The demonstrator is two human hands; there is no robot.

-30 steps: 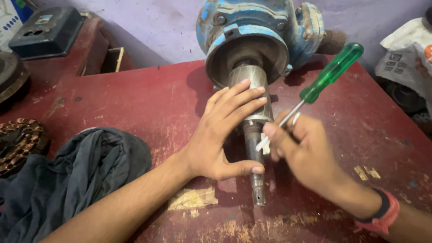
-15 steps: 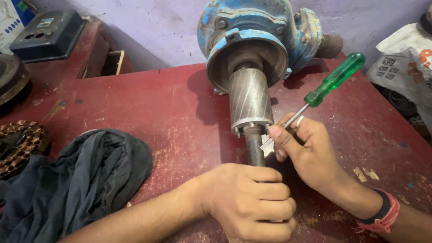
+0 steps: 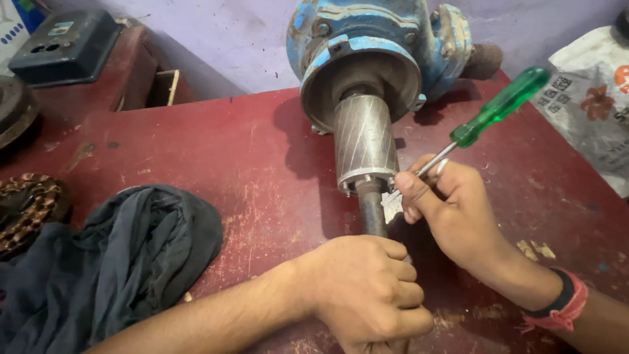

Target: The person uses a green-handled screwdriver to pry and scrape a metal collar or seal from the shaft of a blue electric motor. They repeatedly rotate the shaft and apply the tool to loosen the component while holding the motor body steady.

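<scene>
Left hand (image 3: 370,295) fists the rotor shaft (image 3: 371,213) near the red table's (image 3: 229,151) front edge; right hand (image 3: 452,210) pinches a green-handled screwdriver (image 3: 488,118), apparently touching the rotor (image 3: 363,141).

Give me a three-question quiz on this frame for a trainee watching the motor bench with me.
1. True or false: the left hand is wrapped around the shaft.
2. What colour is the handle of the screwdriver held by the right hand?
3. The dark cloth on the red table lies: A) touching the rotor, B) apart from it, beyond the left forearm, C) over the blue housing.

Key: 1 true; 2 green; 3 B.
</scene>
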